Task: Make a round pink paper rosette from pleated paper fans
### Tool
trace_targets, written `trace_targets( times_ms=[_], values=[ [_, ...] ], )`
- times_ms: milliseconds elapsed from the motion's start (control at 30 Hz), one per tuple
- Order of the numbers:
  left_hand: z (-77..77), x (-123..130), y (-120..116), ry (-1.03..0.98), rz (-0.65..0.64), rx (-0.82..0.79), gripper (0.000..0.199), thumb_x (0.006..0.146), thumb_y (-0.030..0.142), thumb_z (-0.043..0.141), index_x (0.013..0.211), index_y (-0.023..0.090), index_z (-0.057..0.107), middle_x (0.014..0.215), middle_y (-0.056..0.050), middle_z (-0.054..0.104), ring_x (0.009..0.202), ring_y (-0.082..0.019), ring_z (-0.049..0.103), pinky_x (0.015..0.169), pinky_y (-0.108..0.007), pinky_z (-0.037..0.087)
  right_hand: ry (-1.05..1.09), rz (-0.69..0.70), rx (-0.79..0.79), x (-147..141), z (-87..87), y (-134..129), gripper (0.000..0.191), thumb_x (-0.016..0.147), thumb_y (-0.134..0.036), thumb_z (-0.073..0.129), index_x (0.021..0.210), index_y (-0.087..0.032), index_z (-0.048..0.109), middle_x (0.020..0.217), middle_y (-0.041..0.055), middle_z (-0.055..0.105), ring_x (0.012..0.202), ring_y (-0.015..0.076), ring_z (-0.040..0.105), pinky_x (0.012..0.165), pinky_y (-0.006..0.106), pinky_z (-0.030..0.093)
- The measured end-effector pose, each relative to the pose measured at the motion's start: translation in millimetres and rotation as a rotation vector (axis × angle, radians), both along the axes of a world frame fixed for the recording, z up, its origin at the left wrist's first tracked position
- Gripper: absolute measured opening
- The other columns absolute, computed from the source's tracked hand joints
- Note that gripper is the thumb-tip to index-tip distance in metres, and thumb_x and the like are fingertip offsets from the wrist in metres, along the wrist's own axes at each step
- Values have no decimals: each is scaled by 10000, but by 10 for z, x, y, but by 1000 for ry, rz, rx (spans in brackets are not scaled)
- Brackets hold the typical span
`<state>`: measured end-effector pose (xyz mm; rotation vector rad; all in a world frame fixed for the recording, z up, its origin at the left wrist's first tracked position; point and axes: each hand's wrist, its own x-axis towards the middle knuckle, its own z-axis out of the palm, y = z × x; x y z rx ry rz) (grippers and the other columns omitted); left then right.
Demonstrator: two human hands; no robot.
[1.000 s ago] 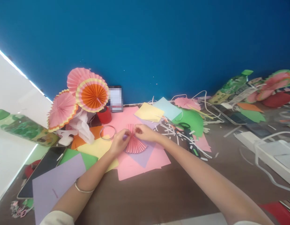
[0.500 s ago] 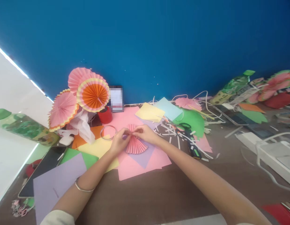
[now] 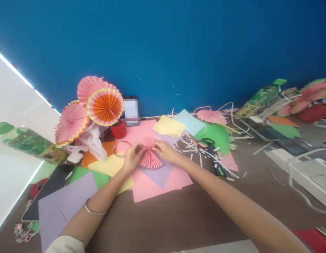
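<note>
A pink pleated paper fan (image 3: 151, 161) is between my hands, pinched narrow at its middle, its lower half spread in a half circle and a smaller part fanning out above. My left hand (image 3: 133, 154) has its fingertips closed at the fan's left edge, near the middle. On the other side, the fingertips of my right hand (image 3: 166, 151) are closed on the fan's right part, by the narrow middle. Under the fan lie a purple sheet (image 3: 163, 179) and pink paper sheets (image 3: 141, 193). Next to my left hand is a silver ring (image 3: 114, 149) lying flat.
Pleated rosettes (image 3: 106, 107) stand at the left behind a red cup (image 3: 118, 130). A phone (image 3: 131, 110) leans on the blue wall. Scissors (image 3: 217, 160) lie among white paper strips (image 3: 187, 146) to the right. Bottles (image 3: 28, 142), cables and a white power strip (image 3: 299, 175) flank the desk.
My hands have drawn slightly apart at the fan's middle. The fan has shifted a little up and left, and more of its upper part now shows between the fingers.
</note>
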<state>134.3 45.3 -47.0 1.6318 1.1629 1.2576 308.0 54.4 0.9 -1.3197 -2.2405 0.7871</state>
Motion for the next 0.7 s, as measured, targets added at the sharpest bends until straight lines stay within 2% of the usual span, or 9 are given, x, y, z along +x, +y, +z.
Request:
trace_targets(
  times_ms=[233,467,700],
  values=[
    [-22,1,50,-151,-20,-58,163,757,270,563,740,190,422,720,10,515,907,-192,618,763,-303,486,89,-30,87,66,-69,9,146,788,-100,471,686,-158,558,786,37,515,749,155,514,745,314,411],
    [8,49,49,-342,-22,-221,272,722,315,592,734,203,344,733,33,488,763,-130,620,712,-309,525,154,-46,135,53,-136,-22,125,810,-132,460,743,-164,560,846,51,534,798,163,526,769,328,418],
    [47,56,34,-371,-17,-238,267,690,264,616,739,195,362,701,51,463,740,-134,635,731,-327,532,165,-28,164,30,-185,-30,110,812,-136,470,758,-167,561,835,49,555,802,161,526,770,319,414]
  ],
)
